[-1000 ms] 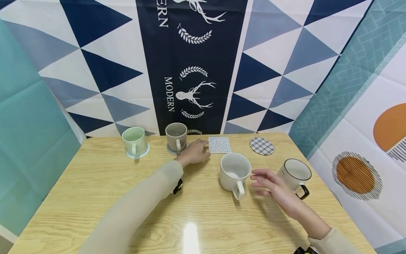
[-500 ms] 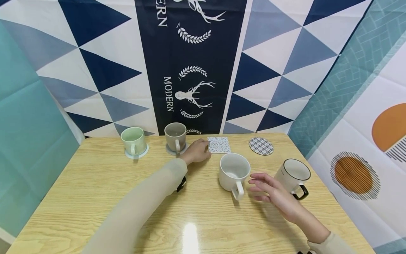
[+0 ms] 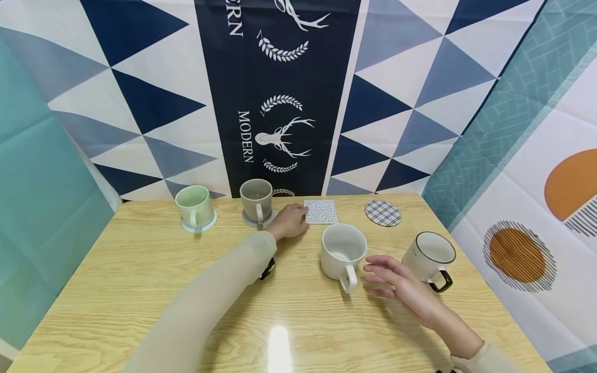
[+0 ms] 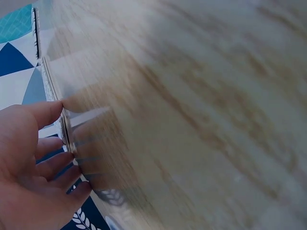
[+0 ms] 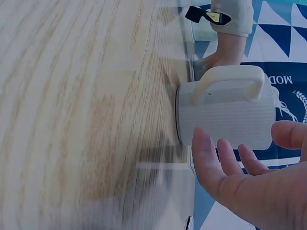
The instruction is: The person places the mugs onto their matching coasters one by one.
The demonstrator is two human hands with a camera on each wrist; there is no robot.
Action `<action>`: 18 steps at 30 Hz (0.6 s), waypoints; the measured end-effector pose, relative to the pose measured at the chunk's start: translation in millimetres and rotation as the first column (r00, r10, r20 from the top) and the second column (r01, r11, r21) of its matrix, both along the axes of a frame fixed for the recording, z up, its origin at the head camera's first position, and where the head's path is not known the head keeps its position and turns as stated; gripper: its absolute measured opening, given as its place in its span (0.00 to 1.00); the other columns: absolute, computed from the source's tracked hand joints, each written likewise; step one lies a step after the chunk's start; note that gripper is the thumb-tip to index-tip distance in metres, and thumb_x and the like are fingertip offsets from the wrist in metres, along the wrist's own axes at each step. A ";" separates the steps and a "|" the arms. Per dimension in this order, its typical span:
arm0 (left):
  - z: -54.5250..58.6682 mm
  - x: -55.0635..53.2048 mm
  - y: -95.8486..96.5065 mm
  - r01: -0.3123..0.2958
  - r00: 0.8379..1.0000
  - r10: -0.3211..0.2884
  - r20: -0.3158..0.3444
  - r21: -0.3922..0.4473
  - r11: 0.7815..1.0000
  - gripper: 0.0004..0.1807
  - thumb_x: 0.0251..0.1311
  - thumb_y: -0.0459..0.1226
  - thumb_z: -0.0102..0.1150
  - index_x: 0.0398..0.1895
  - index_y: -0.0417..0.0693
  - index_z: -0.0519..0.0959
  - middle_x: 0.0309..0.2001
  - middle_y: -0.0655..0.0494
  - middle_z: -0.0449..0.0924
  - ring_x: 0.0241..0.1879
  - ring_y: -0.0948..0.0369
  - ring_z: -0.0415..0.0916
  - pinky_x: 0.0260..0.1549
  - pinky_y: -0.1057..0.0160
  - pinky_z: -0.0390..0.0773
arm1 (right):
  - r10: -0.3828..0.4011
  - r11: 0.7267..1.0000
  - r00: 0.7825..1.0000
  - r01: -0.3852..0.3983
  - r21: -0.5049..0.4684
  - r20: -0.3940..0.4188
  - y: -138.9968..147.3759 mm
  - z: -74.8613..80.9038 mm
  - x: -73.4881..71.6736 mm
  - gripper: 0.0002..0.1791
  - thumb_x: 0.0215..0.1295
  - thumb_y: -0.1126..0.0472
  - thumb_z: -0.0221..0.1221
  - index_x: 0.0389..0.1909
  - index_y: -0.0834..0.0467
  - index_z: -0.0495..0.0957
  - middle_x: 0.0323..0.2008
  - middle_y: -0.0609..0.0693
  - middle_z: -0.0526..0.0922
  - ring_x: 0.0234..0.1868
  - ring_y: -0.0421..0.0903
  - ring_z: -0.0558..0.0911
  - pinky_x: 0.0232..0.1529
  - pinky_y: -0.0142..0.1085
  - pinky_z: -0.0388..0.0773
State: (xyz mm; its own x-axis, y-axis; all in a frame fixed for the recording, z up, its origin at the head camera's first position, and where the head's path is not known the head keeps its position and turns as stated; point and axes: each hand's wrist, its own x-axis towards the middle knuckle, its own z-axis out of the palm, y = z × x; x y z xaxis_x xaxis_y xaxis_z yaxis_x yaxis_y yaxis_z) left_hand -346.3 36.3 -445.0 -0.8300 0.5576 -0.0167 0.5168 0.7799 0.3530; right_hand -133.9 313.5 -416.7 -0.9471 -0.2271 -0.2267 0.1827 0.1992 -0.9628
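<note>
My left hand rests low over the table at the left edge of a square speckled coaster, fingertips right at its rim. In the left wrist view this hand has its thumb and bent fingers spread apart along the coaster's thin edge. My right hand hovers with loosely bent fingers just right of a white ribbed mug, holding nothing. The right wrist view shows the mug upright, handle toward me, and the hand beside it, thumb and fingers apart.
Another white mug with a black rim and handle stands behind my right hand. A round plaid coaster lies at the back right. At the back left, a green mug and a grey-brown mug sit on coasters. A patterned cloth hangs behind the table.
My left hand has shifted slightly right against the coaster over the past second, and its forearm has moved a little right. My right hand keeps its place beside the mug.
</note>
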 end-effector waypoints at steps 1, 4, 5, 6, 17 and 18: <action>0.1 0.1 0.2 0.003 1.000 -0.003 -0.001 -0.004 1.000 0.32 0.78 0.42 0.56 0.79 0.39 0.67 0.79 0.42 0.66 0.80 0.48 0.60 0.80 0.52 0.58 | -0.001 1.000 1.000 0.001 -0.001 0.000 -0.1 -0.2 0.1 0.31 0.87 0.53 0.47 0.77 0.70 0.57 0.73 0.69 0.65 0.67 0.57 0.77 0.61 0.46 0.83; 0.2 0.0 1.7 -0.001 1.000 0.001 -0.004 -0.011 1.000 0.31 0.79 0.42 0.55 0.79 0.38 0.67 0.79 0.42 0.66 0.80 0.47 0.59 0.80 0.52 0.58 | -0.004 1.000 1.000 0.004 -0.010 0.003 -0.3 -1.3 0.3 0.30 0.87 0.53 0.47 0.77 0.69 0.57 0.72 0.68 0.66 0.66 0.55 0.79 0.60 0.45 0.84; -0.1 -0.3 2.4 -0.006 1.000 0.006 -0.007 -0.012 1.000 0.31 0.79 0.42 0.55 0.79 0.38 0.67 0.79 0.42 0.66 0.80 0.47 0.60 0.80 0.52 0.58 | -0.003 1.000 1.000 0.003 -0.017 0.004 -0.3 -1.7 0.4 0.30 0.87 0.53 0.48 0.76 0.69 0.58 0.72 0.68 0.67 0.65 0.54 0.79 0.60 0.45 0.84; -0.2 -0.5 3.2 -0.011 1.000 0.011 -0.014 -0.012 1.000 0.31 0.79 0.41 0.55 0.79 0.38 0.67 0.79 0.42 0.67 0.80 0.47 0.61 0.80 0.52 0.59 | -0.002 1.000 1.000 0.002 -0.023 0.004 -0.2 -2.0 0.4 0.30 0.87 0.53 0.48 0.76 0.69 0.58 0.72 0.68 0.67 0.64 0.53 0.80 0.59 0.44 0.84; -1.5 -1.8 7.6 -0.013 0.993 0.010 -0.116 -0.023 1.000 0.08 0.76 0.38 0.60 0.44 0.43 0.83 0.43 0.49 0.86 0.49 0.52 0.83 0.54 0.54 0.82 | 0.035 0.996 0.999 -0.033 -0.081 0.027 -0.1 -6.1 -0.1 0.29 0.86 0.52 0.49 0.75 0.68 0.61 0.66 0.58 0.73 0.62 0.50 0.81 0.59 0.46 0.85; -1.7 -1.8 8.1 -0.015 0.993 0.012 -0.118 -0.023 1.000 0.08 0.76 0.38 0.60 0.43 0.43 0.83 0.42 0.50 0.86 0.48 0.52 0.83 0.53 0.54 0.82 | 0.042 0.995 0.999 -0.039 -0.089 0.031 0.1 -6.3 0.0 0.28 0.86 0.52 0.48 0.75 0.67 0.61 0.66 0.57 0.73 0.62 0.50 0.81 0.59 0.46 0.85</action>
State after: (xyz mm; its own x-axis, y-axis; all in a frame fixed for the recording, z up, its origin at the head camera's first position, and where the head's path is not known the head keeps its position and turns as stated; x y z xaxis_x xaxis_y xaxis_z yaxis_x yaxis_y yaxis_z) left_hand -348.1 44.4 -446.8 -0.8344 0.5468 0.0684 0.5430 0.7947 0.2713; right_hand -133.8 313.6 -423.0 -0.9290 -0.2860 -0.2349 0.2081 0.1211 -0.9706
